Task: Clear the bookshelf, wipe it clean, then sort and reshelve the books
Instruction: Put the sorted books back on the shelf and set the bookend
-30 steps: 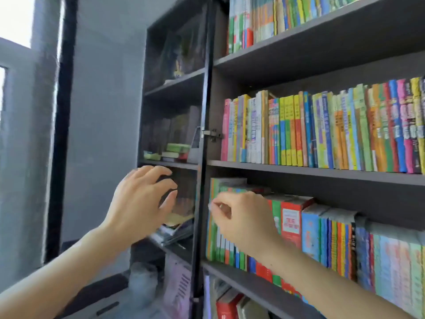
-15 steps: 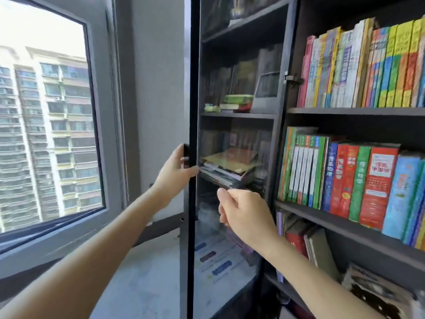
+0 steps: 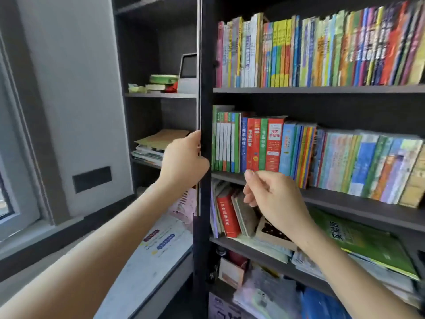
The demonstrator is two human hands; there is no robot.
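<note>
A dark bookshelf (image 3: 322,89) fills the right side, its shelves packed with upright colourful books (image 3: 322,54). On the middle shelf stand green, red and blue books (image 3: 259,143). My left hand (image 3: 184,162) grips the edge of the glass cabinet door (image 3: 199,65), which is seen edge-on, swung open. My right hand (image 3: 271,199) hovers in front of the middle shelf's edge with its fingers loosely curled and holds nothing. Below it a red dictionary (image 3: 227,215) leans among other books.
The left compartment holds a paper stack (image 3: 151,146), green tins (image 3: 161,80) and a small white frame (image 3: 187,72). A grey wall with a dark vent (image 3: 92,179) and a window sill lie left. Flat green books (image 3: 363,245) and loose items fill the lower shelves.
The view has swung right and the door now shows edge-on, opened further. My left hand stays on its edge. My right hand has risen toward the middle shelf.
</note>
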